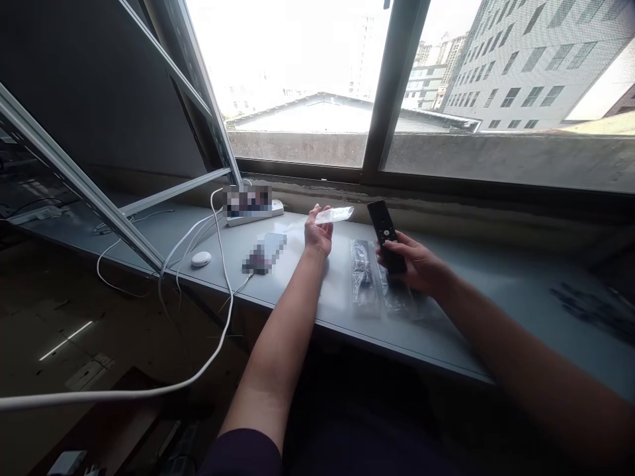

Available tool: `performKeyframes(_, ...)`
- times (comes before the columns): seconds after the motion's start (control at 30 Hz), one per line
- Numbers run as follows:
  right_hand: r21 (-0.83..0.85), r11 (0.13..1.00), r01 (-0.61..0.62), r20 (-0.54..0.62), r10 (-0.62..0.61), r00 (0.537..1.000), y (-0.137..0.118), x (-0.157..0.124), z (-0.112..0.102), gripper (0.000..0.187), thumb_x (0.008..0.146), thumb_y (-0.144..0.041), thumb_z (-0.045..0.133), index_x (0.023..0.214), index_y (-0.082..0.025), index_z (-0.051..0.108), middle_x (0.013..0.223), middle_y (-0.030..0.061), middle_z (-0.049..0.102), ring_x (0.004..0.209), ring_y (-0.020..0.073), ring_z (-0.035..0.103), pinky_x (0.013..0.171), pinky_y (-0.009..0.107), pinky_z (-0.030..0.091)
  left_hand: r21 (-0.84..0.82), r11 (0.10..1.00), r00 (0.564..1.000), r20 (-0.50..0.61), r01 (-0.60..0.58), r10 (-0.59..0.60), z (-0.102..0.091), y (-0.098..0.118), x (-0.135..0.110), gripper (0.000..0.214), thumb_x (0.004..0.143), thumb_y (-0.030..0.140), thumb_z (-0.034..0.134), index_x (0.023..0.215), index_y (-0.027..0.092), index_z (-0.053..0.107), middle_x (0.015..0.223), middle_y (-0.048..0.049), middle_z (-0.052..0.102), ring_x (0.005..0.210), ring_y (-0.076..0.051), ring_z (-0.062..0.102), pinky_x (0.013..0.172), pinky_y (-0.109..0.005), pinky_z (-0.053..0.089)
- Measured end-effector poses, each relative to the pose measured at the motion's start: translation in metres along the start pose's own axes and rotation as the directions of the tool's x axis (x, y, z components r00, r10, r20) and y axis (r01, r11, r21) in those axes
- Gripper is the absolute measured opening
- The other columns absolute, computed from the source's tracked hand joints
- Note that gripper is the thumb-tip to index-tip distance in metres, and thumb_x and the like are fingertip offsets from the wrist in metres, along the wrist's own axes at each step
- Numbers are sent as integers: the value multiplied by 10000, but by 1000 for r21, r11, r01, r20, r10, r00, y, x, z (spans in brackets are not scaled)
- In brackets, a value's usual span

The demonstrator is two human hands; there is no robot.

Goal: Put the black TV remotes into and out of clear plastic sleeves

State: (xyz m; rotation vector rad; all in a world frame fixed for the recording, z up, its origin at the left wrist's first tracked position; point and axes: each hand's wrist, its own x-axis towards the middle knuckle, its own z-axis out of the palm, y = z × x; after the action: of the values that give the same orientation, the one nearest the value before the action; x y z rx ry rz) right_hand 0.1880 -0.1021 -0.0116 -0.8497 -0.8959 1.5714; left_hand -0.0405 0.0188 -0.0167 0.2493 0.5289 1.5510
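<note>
My right hand point(419, 264) is closed around a black remote control point(384, 228), its thumb lying across the button side. The remote is tilted, its top end toward the window. In my left hand point(318, 233) is a clear plastic bag point(335, 215), pinched between thumb and fingers and sticking out to the right. Below and between the hands, a clear bag with dark contents point(364, 277) lies on the grey table point(332, 301). A second clear bag point(394, 297) lies beside it, partly hidden under my right hand.
Left of my left arm lie a blurred-out phone-like item point(265, 253) on a cable, a round white case point(201, 258) and a white power strip point(255, 213). White cables point(225, 264) hang over the table edge. A metal frame point(143, 248) stands at left; a dark bundle point(590, 304) at right.
</note>
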Motion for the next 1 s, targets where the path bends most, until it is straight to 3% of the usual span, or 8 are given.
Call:
performKeyframes(0.13,-145,973,178,-12,-181,983,8,7,-4,412,755,-300,1084,1092,-283,848,1097,37,862,1055,246,819,1007,409,693,3,1000,999,24,26,-26,0,-1,-1,343,1025,307,830,1341,197,754,1149,-74,847,819,-121,800,595,-149,589)
performKeyframes(0.23,-195,942,273,-28,-283,959,12,12,-4,442,686,-373,1123,1052,-317,883,1189,16,870,1248,292,790,1197,474,596,-8,999,999,19,35,-35,0,-1,0,330,1021,309,836,1322,198,760,1142,-76,845,798,-118,796,591,-148,593)
performKeyframes(0.33,-284,895,345,-26,-367,930,13,11,-3,418,689,-434,1119,1031,-327,903,1210,27,876,1330,345,762,1281,569,519,-1,999,999,21,34,-34,-1,-2,0,325,1015,310,845,1306,191,763,1146,-81,841,820,-126,805,607,-155,602)
performKeyframes(0.47,-489,764,420,16,-473,881,10,3,0,411,747,-489,1086,1080,-313,923,1305,72,861,1322,381,762,1258,628,531,-2,999,999,18,36,-36,0,-2,-1,312,1018,303,843,1295,185,762,1124,-80,840,835,-134,810,640,-169,620)
performKeyframes(0.57,-545,710,446,46,-506,862,9,1,1,406,761,-506,1074,1086,-310,930,1325,79,854,1325,386,762,1237,618,556,-8,999,999,20,31,-31,2,-2,-2,294,1023,288,833,1281,168,762,1104,-84,838,846,-136,811,686,-177,637)
performKeyframes(0.77,-558,693,456,71,-508,858,11,2,1,407,790,-518,1054,1113,-304,931,1282,79,862,1283,370,781,1209,599,576,0,1000,999,25,26,-26,2,-2,-2,240,1027,248,807,1243,155,760,1080,-84,836,851,-138,811,702,-183,638)
performKeyframes(1.0,-547,747,378,-35,-472,881,10,0,5,443,784,-529,1049,1121,-282,903,1117,59,862,1114,315,794,1091,514,632,9,1000,999,20,27,-27,2,-2,-2,331,1011,252,826,1326,176,758,1132,-88,842,877,-146,815,710,-189,631)
